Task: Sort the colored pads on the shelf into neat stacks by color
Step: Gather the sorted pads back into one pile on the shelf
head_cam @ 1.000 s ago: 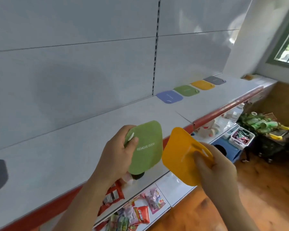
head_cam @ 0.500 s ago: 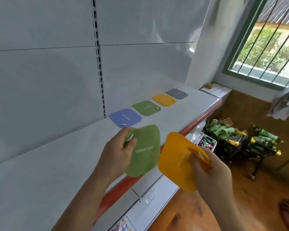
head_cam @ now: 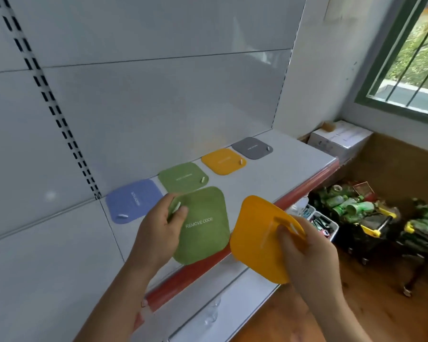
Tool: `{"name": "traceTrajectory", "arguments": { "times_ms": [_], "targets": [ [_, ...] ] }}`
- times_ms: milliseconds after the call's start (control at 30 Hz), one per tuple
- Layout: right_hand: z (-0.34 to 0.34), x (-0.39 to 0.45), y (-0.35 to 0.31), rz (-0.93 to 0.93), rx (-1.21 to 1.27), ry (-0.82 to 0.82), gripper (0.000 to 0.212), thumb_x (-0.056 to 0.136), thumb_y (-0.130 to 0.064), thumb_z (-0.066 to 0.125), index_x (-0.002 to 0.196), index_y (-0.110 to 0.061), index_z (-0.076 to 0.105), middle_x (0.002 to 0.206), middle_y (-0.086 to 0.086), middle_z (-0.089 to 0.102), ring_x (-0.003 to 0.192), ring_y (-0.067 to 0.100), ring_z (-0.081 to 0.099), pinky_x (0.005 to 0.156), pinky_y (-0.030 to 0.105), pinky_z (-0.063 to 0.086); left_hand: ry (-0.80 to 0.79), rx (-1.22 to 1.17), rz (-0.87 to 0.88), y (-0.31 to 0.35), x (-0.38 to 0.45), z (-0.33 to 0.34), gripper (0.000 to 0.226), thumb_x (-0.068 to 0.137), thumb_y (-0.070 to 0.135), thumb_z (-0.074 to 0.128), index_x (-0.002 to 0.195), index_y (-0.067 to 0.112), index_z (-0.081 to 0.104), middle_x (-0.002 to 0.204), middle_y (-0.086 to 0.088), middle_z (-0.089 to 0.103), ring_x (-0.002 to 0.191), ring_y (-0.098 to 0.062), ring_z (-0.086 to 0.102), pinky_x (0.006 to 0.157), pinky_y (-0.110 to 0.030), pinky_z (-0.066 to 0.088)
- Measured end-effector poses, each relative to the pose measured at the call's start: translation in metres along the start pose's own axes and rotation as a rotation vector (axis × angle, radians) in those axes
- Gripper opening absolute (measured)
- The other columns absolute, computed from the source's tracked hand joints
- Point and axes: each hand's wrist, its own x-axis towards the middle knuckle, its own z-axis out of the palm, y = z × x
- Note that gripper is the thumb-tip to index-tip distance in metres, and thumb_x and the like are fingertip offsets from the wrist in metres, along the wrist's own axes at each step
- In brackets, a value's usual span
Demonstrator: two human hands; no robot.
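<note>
My left hand [head_cam: 160, 233] grips a green pad [head_cam: 203, 225] marked "REMOVE ODOR" by its left corner, above the shelf's front edge. A yellow pad [head_cam: 255, 240] is held tilted in my right hand [head_cam: 304, 250], out past the shelf edge. On the white shelf [head_cam: 282, 166] four pads lie in a row along the back wall: blue [head_cam: 134, 199], green [head_cam: 182, 177], yellow [head_cam: 223, 160] and grey [head_cam: 252, 148]. The held green pad hovers just in front of the green one on the shelf.
A red strip [head_cam: 304, 191] runs along the shelf's front edge, with a lower white shelf [head_cam: 220, 307] beneath. A white box [head_cam: 339, 140] sits past the shelf's right end. Carts with green bottles [head_cam: 351, 208] stand on the wooden floor at right, under a barred window [head_cam: 410, 58].
The view has swung right and closer to the row of four pads. Both hands keep hold of their pads and now sit just in front of the row.
</note>
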Motion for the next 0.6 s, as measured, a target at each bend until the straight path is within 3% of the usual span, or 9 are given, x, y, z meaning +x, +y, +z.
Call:
{"name": "traceTrajectory", "arguments": {
  "times_ms": [133, 233, 333, 500, 600],
  "targets": [
    [-0.025, 0.060, 0.017, -0.024, -0.010, -0.101, 0.017, 0.098, -0.033, 0.059, 0.102, -0.047, 0.068, 0.066, -0.012, 0.069, 0.051, 0.010, 0.058, 0.051, 0.032, 0.046, 0.105, 0.019, -0.088, 0.009, 0.020, 0.040, 0.025, 0.105, 0.033, 0.056, 0.129, 0.026, 0.063, 0.121, 0.007, 0.071, 0.117, -0.014, 0.065, 0.105, -0.044, 0.050],
    [-0.027, 0.099, 0.023, -0.064, -0.021, -0.180, 0.014, 0.099, -0.033, 0.059, 0.100, -0.043, 0.069, 0.072, -0.012, 0.071, 0.061, 0.010, 0.063, 0.056, 0.039, 0.053, 0.214, 0.045, -0.159, 0.009, 0.036, 0.050, 0.026, 0.105, 0.030, 0.057, 0.128, 0.018, 0.063, 0.121, -0.012, 0.068, 0.115, -0.028, 0.063, 0.097, -0.044, 0.048],
    [-0.015, 0.127, 0.027, -0.079, -0.002, -0.269, 0.014, 0.099, -0.032, 0.059, 0.101, -0.041, 0.069, 0.073, -0.013, 0.070, 0.065, 0.006, 0.062, 0.055, 0.035, 0.050, 0.293, 0.048, -0.186, 0.006, 0.055, 0.048, 0.015, 0.105, 0.025, 0.057, 0.117, 0.025, 0.066, 0.102, -0.002, 0.071, 0.097, -0.022, 0.066, 0.080, -0.035, 0.047],
    [0.015, 0.165, 0.025, -0.103, 0.012, -0.351, 0.017, 0.100, -0.028, 0.059, 0.100, -0.041, 0.070, 0.077, -0.016, 0.071, 0.067, 0.005, 0.063, 0.056, 0.030, 0.048, 0.356, 0.123, -0.209, -0.003, 0.101, 0.040, 0.014, 0.105, 0.021, 0.056, 0.116, 0.025, 0.065, 0.096, 0.004, 0.069, 0.083, -0.009, 0.062, 0.066, -0.020, 0.042],
    [0.024, 0.185, 0.021, -0.112, -0.018, -0.405, 0.015, 0.101, -0.029, 0.059, 0.102, -0.040, 0.070, 0.077, -0.017, 0.071, 0.068, 0.003, 0.064, 0.056, 0.027, 0.046, 0.357, 0.127, -0.231, -0.009, 0.130, 0.041, 0.011, 0.105, 0.020, 0.056, 0.110, 0.027, 0.063, 0.091, 0.008, 0.068, 0.084, -0.007, 0.062, 0.067, -0.022, 0.043]
  ]
}}
